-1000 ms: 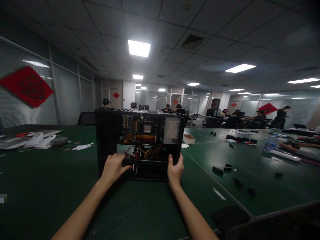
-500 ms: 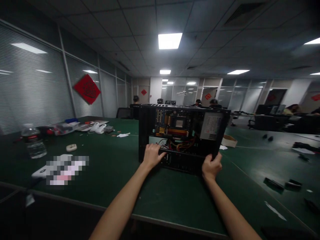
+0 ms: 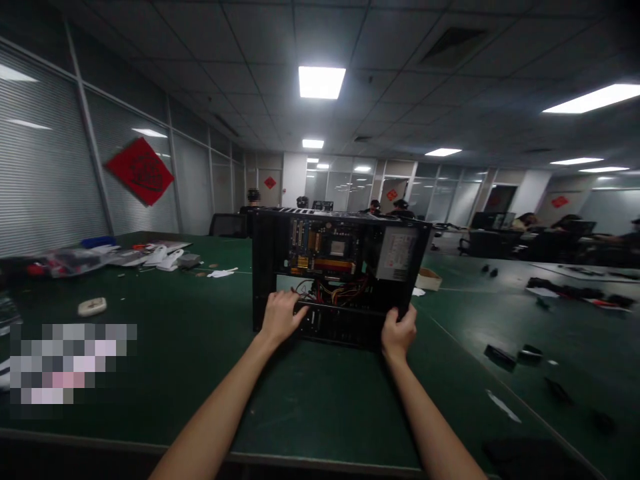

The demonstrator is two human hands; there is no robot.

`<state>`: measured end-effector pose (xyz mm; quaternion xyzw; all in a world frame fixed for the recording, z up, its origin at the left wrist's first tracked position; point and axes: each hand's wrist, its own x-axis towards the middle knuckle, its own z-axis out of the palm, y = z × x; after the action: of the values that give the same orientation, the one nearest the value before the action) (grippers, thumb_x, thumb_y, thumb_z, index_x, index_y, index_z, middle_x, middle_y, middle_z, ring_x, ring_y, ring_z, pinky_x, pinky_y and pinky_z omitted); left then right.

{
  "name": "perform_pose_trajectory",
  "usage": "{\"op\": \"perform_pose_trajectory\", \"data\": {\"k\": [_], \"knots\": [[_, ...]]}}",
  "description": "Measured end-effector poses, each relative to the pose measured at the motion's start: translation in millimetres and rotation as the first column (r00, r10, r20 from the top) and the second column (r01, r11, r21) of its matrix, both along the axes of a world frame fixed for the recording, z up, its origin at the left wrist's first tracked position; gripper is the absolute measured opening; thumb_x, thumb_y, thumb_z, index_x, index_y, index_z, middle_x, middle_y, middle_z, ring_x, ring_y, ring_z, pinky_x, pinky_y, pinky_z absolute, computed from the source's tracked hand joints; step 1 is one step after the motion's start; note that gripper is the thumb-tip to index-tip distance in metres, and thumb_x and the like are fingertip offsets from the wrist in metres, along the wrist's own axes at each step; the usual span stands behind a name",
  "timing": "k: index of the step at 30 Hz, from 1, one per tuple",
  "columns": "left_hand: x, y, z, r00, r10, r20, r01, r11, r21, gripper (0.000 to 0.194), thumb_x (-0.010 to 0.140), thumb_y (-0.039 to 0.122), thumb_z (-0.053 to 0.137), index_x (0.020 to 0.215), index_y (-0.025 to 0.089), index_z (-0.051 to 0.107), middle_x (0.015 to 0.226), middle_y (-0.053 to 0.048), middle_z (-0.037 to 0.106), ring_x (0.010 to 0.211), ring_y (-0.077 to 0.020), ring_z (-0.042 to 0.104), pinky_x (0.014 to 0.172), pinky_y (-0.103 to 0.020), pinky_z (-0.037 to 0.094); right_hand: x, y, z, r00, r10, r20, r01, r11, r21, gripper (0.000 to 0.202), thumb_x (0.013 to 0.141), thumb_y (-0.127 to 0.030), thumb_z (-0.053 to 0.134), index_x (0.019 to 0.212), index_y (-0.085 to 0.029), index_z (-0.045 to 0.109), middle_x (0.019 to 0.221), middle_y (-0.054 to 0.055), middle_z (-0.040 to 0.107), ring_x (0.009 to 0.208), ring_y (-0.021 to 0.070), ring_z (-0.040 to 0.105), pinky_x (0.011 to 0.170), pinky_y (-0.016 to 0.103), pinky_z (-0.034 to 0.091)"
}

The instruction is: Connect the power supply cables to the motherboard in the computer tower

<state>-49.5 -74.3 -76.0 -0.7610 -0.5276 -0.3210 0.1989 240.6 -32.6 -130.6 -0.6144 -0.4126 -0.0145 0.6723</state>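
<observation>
The table (image 3: 310, 413) is big and green, with a thin line running across its right part. A black case (image 3: 345, 313) is up on its edge at the middle of the table, in front of the person. I cannot tell if all of its bottom touches the table. Its open side shows a board (image 3: 325, 247) and wires (image 3: 340, 293).

The two hands are apart, and both grip the case. The left hand (image 3: 281, 317) holds the low bar at the left, and the right hand (image 3: 399, 331) holds the low right corner.

On the left of the table are a small white thing (image 3: 93, 307), a blurred patch (image 3: 70, 367), white bags (image 3: 165, 257) and a scrap of paper (image 3: 220, 273). A box (image 3: 429, 280) sits just behind the case. Black bits (image 3: 500, 357) and a white strip (image 3: 503, 405) lie on the right.

The room is dim, with bright lights (image 3: 322, 82) in the ceiling. Red signs (image 3: 140, 171) hang on the walls. Far back, people (image 3: 400, 208) are near desks.
</observation>
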Motion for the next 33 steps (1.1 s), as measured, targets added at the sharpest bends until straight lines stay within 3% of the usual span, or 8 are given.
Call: {"op": "perform_pose_trajectory", "data": {"k": [8,25,28,30,31,33], "knots": [[1.4,-3.0,3.2,1.0,-0.01,0.01,0.011,0.999,-0.042,0.025,0.093,0.039,0.055,0.097,0.017,0.066,0.102,-0.01,0.069,0.096,-0.0265,0.058,0.084,-0.04,0.037,2.4,-2.2,1.1,0.999,0.009,-0.032,-0.009,1.0,-0.013,0.06,0.083,-0.044,0.044,0.129,-0.007,0.054,0.1,0.02,0.067,0.086,0.0317,0.063,0.076,0.039,0.044],[-3.2,-0.3,3.0,0.999,-0.027,0.031,0.028,0.999,-0.02,0.025,0.095,0.037,0.051,0.102,0.019,0.066,0.104,-0.01,0.07,0.099,-0.0288,0.06,0.088,-0.044,0.04,0.4,3.4,-1.7,0.991,0.107,-0.077,-0.104,0.994,0.035,0.057,0.088,-0.047,0.045,0.13,-0.01,0.051,0.113,0.021,0.064,0.103,0.0331,0.062,0.087,0.043,0.046],[-4.4,0.8,1.7,0.999,-0.027,0.039,0.028,1.0,-0.013,0.025,0.095,0.035,0.051,0.103,0.018,0.066,0.105,-0.01,0.07,0.1,-0.029,0.06,0.089,-0.045,0.04,-2.2,-0.9,4.0,0.997,0.071,-0.013,-0.068,0.983,0.17,0.056,0.09,-0.044,0.049,0.134,-0.01,0.045,0.124,0.022,0.057,0.115,0.0321,0.056,0.095,0.046,0.045],[-5.2,0.9,1.5,0.999,-0.031,0.044,0.032,0.999,-0.013,0.024,0.095,0.035,0.051,0.104,0.018,0.066,0.106,-0.01,0.069,0.1,-0.0288,0.06,0.089,-0.045,0.04,-5.5,-9.2,10.8,0.991,-0.04,0.131,-0.008,0.94,0.342,0.052,0.089,-0.038,0.053,0.133,-0.011,0.044,0.13,0.022,0.051,0.125,0.0328,0.049,0.103,0.052,0.039],[-5.4,0.6,1.6,0.998,-0.034,0.046,0.035,0.999,-0.017,0.024,0.095,0.035,0.05,0.103,0.018,0.066,0.106,-0.01,0.069,0.1,-0.0285,0.06,0.089,-0.045,0.04,-8.3,-14.7,15.1,0.971,-0.088,0.224,-0.015,0.907,0.42,0.047,0.089,-0.034,0.055,0.13,-0.013,0.047,0.129,0.021,0.05,0.126,0.0328,0.047,0.105,0.055,0.037],[-5.5,-0.4,2.3,0.998,-0.04,0.045,0.041,0.999,-0.031,0.024,0.096,0.034,0.05,0.103,0.019,0.066,0.105,-0.009,0.069,0.099,-0.0282,0.06,0.089,-0.045,0.041,-17.2,-26.2,25.6,0.907,-0.075,0.415,-0.15,0.862,0.483,0.033,0.088,-0.026,0.057,0.119,-0.017,0.053,0.121,0.017,0.055,0.121,0.031,0.051,0.103,0.055,0.039]]}}
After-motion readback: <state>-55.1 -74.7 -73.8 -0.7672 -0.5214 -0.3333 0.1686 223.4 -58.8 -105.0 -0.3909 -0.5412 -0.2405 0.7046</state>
